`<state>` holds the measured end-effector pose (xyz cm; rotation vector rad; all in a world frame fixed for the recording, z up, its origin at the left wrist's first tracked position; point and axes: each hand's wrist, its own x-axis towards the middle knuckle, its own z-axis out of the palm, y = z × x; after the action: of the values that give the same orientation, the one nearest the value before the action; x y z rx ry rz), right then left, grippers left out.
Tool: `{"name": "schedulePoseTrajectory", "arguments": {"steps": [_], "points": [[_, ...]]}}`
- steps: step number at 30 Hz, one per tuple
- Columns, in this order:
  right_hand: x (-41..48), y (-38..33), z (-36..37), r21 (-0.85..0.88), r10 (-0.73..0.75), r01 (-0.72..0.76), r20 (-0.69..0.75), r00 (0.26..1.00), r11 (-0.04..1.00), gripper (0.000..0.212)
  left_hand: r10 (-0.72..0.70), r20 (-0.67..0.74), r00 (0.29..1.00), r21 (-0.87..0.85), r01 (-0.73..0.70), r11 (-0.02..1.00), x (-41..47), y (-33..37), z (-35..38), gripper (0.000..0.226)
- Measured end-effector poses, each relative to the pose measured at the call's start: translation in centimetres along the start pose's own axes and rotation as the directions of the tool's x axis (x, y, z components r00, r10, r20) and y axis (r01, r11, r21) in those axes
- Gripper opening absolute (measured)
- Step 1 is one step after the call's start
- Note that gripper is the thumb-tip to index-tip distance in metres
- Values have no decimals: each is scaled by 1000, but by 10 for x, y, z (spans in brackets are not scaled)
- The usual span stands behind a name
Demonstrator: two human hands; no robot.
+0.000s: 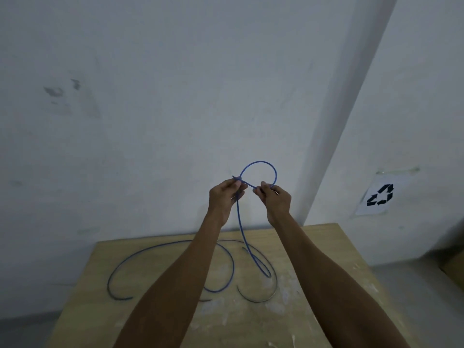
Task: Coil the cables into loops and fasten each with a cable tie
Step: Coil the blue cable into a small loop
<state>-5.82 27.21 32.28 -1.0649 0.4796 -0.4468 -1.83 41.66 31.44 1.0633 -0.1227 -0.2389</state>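
A thin blue cable (261, 162) forms one small loop held up in front of the wall. My left hand (224, 197) pinches the cable where the loop crosses, near its free end. My right hand (275, 198) pinches the other side of the loop, a short way to the right. From my left hand the cable drops down to the wooden table (326, 247) and sprawls there in wide loose curves. A darker grey cable (256, 298) lies curved among them. No cable tie is visible.
The table stands against a pale wall with a corner pillar (351, 121) to the right. A paper sheet with a recycling symbol (380, 195) is taped to the right wall. The floor lies on both sides of the table.
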Motion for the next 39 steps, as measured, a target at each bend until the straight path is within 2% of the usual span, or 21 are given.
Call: {"name": "schedulePoseTrajectory", "arguments": {"steps": [4,9,12,14,17,23,30,33,39], "points": [[-5,-7,2,-76,-10,16,86,996,997,9,21,-25,999,34,-21,999,3,12,9,19],[-3,-13,-3,-249,31,10,163,986,969,20,25,-20,999,39,-25,999,6,23,10,21],[2,-22,-5,-253,24,25,188,982,967,21,10,0,1000,88,-10,996,12,28,8,20],[6,-31,-7,-233,12,37,206,978,972,19,-26,37,999,196,18,981,16,33,6,23],[15,-41,-11,-291,-31,106,251,968,951,10,-105,113,988,335,61,940,18,41,1,26],[22,-56,-14,-369,-86,231,370,925,900,8,-199,156,967,356,133,925,18,54,-1,17],[32,-58,-16,-365,-169,279,306,937,888,14,-327,233,916,484,183,856,19,60,-5,29],[35,-59,-17,-365,-177,292,317,932,884,13,-297,210,931,537,144,831,23,60,-6,25],[39,-55,-21,-415,-132,296,380,915,860,11,-60,143,988,591,-37,806,28,59,3,26]]}}
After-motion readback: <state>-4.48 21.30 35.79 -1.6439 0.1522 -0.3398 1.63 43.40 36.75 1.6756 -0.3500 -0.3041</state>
